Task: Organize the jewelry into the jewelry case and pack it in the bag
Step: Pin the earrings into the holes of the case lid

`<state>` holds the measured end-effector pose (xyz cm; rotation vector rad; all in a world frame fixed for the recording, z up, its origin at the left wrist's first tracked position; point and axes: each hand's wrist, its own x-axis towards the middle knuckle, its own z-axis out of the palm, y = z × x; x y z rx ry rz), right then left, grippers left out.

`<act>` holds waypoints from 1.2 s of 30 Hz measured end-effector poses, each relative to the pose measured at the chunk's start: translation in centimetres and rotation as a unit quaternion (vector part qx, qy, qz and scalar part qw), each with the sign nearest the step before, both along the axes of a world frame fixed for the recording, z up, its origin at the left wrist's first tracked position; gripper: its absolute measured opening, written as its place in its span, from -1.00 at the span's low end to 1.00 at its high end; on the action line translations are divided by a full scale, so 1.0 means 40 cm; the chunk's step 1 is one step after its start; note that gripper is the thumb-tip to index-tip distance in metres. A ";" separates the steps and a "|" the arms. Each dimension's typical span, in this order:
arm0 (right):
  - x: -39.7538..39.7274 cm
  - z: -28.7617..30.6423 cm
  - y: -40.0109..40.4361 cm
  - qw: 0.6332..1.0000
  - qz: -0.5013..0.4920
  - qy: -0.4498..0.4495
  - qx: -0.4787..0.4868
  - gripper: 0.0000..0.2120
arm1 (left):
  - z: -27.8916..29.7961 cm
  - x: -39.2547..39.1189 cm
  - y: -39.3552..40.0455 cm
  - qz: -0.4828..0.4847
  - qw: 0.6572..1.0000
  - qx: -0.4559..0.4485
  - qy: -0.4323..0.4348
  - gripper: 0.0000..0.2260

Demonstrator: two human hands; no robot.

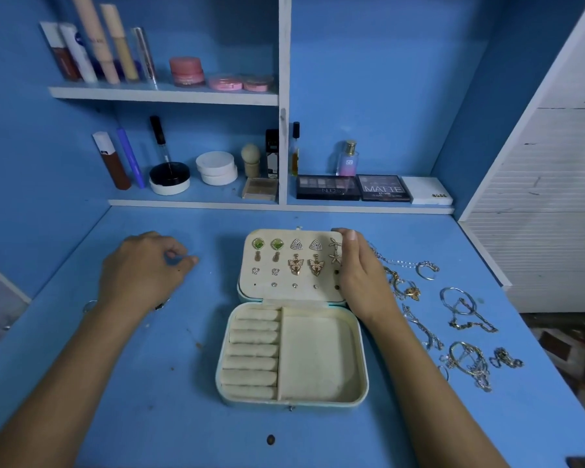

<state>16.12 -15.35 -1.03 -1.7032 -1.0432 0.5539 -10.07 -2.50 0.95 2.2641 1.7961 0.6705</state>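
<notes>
An open cream jewelry case (318, 352) lies in the middle of the blue table. Its raised lid panel (291, 292) carries several pairs of earrings (296, 261). The lower half has ring rolls at the left and a bare compartment at the right. My right hand (360, 275) holds the lid's right edge, thumb over the top corner. My left hand (142, 268) hovers left of the case with fingers loosely curled and nothing visible in them. Several gold and silver necklaces, bracelets and rings (463, 315) lie spread out right of the case. No bag is in view.
Cosmetics fill the shelves behind: eyeshadow palettes (355, 187), a perfume bottle (348, 158), jars and tubes. A white slatted door (551, 197) stands at the right. A small dark object (270, 439) lies near the table's front.
</notes>
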 end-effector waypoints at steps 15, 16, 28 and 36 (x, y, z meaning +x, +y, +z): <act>0.001 -0.003 0.003 1.000 -0.001 0.002 0.004 -0.57 | -0.006 0.006 -0.011 0.049 0.996 -0.029 0.068 -0.84; 0.001 -0.004 0.003 1.000 -0.001 0.003 0.004 -0.56 | -0.008 0.006 -0.010 0.049 0.996 -0.023 0.070 -0.84; 0.005 -0.007 0.004 1.000 -0.003 -0.007 -0.002 -0.56 | -0.005 0.031 -0.045 -0.056 0.991 -0.012 -0.124 -0.92; 0.004 -0.011 0.006 1.000 -0.004 -0.011 0.001 -0.51 | 0.010 0.055 -0.107 -0.192 0.960 -0.059 -0.194 -0.85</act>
